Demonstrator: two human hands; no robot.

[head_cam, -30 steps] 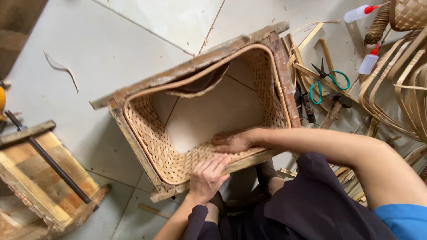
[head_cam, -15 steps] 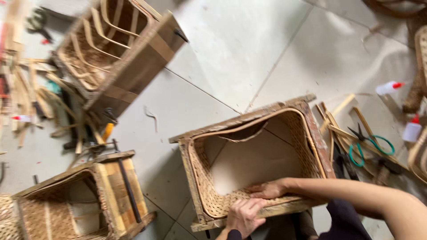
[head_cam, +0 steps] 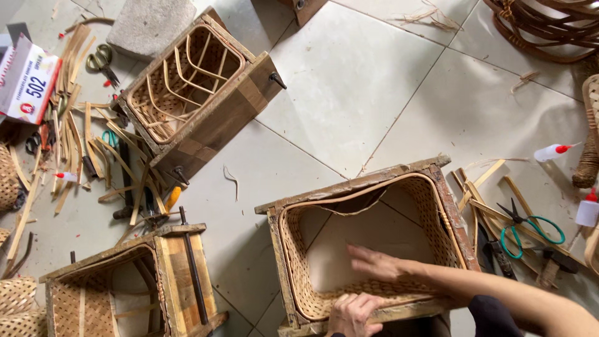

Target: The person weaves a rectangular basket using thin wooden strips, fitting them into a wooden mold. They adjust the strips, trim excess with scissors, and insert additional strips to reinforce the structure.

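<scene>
Woven rattan lines the wooden mould frame that sits directly under both hands. Compared with a second ago, the head view has swung wide and upward: the earlier pictures showed little more than this one frame, while now two further frames and a spread of tools come into sight. The hands themselves have barely shifted. The right hand still lies inside the frame, fingers stretched flat and slightly spread against the near woven wall, holding nothing. The left hand stays curled over the near wooden rim, fingers bent around it, just below the right hand. That suggests the weave is still being pressed into place while the person looks around.

Far to the upper left of the hands, a flat cardboard box in white, red and blue lies among loose rattan strips. Well to the right of the right hand, two small white squeeze bottles with red caps rest on the tiled floor: one bottle lies on its side, the other bottle stands at the picture's edge. Between them and the frame lie green-handled scissors.
</scene>
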